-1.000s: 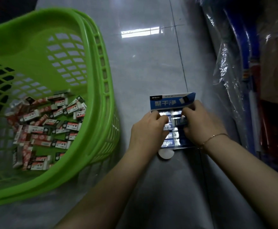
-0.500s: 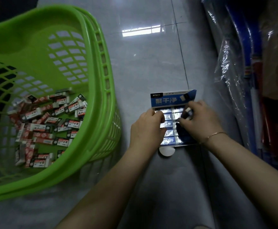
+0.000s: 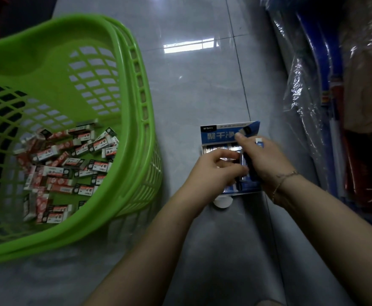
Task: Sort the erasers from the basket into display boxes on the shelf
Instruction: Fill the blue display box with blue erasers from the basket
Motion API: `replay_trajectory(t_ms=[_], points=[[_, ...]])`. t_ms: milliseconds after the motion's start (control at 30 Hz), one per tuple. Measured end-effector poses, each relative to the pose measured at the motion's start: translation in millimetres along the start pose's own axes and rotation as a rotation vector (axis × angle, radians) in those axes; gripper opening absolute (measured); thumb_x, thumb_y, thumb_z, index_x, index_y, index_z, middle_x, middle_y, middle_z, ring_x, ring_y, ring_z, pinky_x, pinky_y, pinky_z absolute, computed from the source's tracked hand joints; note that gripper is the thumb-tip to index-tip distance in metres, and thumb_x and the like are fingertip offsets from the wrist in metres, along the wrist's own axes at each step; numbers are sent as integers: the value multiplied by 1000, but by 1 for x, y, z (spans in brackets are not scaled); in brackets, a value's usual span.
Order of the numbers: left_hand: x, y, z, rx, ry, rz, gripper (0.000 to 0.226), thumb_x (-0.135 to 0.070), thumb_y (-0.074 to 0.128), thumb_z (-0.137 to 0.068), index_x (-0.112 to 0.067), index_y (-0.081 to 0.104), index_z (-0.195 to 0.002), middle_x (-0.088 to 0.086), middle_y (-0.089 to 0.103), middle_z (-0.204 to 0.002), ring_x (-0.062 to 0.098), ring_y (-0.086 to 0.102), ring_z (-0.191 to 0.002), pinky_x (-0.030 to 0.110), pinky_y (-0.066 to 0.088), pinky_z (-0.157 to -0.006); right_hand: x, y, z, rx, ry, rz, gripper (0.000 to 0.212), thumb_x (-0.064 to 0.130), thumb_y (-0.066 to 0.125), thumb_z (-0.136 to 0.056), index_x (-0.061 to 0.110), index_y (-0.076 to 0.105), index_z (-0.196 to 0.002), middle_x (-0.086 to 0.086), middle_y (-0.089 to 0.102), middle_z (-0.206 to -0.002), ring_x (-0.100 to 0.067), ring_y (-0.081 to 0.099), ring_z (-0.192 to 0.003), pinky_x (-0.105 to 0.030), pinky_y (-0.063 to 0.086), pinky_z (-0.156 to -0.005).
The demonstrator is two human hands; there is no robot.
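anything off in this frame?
The display box sits on the floor, not on a shelf. The erasers in the basket lie jumbled in a heap. Nothing looks spilled or damaged.

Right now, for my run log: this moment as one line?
left hand: arranging erasers | right hand: holds eraser | display box: on floor | basket: erasers remain

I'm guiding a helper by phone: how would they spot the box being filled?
Right of the large green plastic basket, on the grey tiled floor, lies a small blue cardboard display box. Both hands work over it; unlike the basket's red-and-white erasers, it holds blue-wrapped ones.
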State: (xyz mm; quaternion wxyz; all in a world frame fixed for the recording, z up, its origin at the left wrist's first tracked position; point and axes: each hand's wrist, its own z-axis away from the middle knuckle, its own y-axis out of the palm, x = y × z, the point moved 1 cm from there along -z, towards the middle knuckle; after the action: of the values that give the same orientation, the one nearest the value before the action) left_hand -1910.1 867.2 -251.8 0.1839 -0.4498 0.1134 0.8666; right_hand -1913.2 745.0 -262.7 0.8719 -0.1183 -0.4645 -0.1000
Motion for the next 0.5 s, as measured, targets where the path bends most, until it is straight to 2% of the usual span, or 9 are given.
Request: replay_trajectory(t_ms=[67, 133, 267, 367, 400, 433, 500], points=[[2, -1, 1, -30, -35, 140, 28, -2, 61, -86, -11, 61, -112, -6, 59, -60, 1, 49, -45, 13, 33, -38, 4, -7, 0, -70, -33, -1, 26, 34, 55, -91, 10, 56, -83, -8, 56, -66, -19, 54, -55, -28, 46, -47], [2, -1, 1, -91, -55, 291, 26, -1, 57, -88, -13, 58, -110, -1, 62, -68, 3, 56, -50, 13, 29, -36, 6, -18, 1, -109, -58, 37, 22, 27, 57, -91, 17, 52, -72, -6, 51, -62, -17, 46, -48, -24, 38, -41], [5, 1, -2, -166, -90, 413, 16, -3, 58, -89, -9, 50, -102, 4, 67, -74, 4, 66, -59, 15, 30, -39, 1, -26, 14, 126, 31, 73, 8, 16, 67, -84, 13, 61, -79, -5, 62, -62, -13, 57, -42, -17, 34, -32], [10, 5, -4, -140, -102, 335, 14, -9, 64, -87, -12, 51, -88, 1, 69, -68, 6, 66, -58, 19, 41, -44, -6, -24, 18, 131, 103, -13, 11, 6, 69, -80, 11, 62, -86, -5, 66, -60, -13, 64, -48, -18, 32, -30], [11, 6, -4, -145, -87, 238, 17, -13, 67, -85, -13, 50, -85, -1, 69, -64, 8, 66, -57, 20, 46, -46, -7, -25, 17, 90, 113, -44, 12, 3, 68, -80, 11, 63, -87, -7, 66, -63, -13, 64, -48, -17, 32, -30], [14, 5, -6, -185, -45, 36, 21, -19, 70, -84, -15, 50, -84, -3, 67, -65, 11, 66, -60, 23, 50, -51, -7, -28, 16, 52, 104, -34, 12, 1, 67, -80, 10, 63, -88, -9, 67, -67, -13, 64, -48, -17, 32, -30], [20, -3, -10, -294, 109, -630, 26, -33, 71, -81, -19, 51, -90, -6, 62, -80, 18, 62, -72, 31, 50, -62, -7, -35, 11, -16, 35, 109, 13, 0, 68, -79, 10, 65, -87, -13, 66, -74, -16, 65, -53, -15, 34, -30]])
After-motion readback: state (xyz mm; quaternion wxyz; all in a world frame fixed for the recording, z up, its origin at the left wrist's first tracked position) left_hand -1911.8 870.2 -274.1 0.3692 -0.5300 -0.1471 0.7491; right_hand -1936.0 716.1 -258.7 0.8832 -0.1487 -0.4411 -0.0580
